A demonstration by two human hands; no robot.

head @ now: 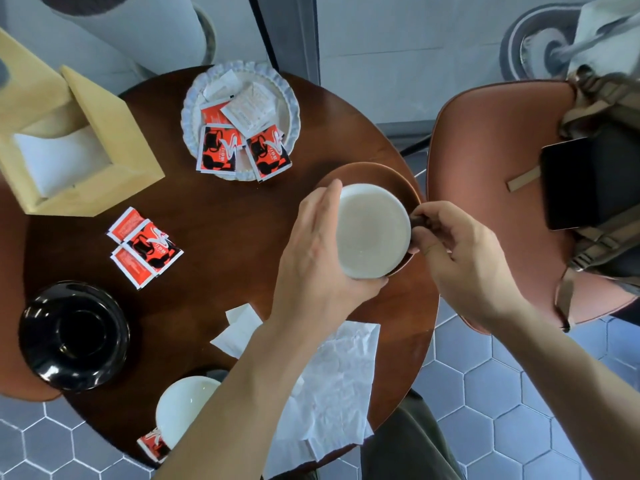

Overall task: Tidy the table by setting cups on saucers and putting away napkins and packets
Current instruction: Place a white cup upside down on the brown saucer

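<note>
While gripping white cup (372, 230) over brown saucer (391, 181) at table (221, 209) edge: left hand (311, 251) wrapping bowl, right hand (446, 244) pinching handle; risks off-centre landing, tipping saucer floorward.

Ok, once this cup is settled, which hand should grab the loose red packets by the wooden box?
Probably the left hand. It holds the white cup on its left side, nearer the loose red packets. The right hand is at the cup's handle, farther off, and would have to cross over.
</note>
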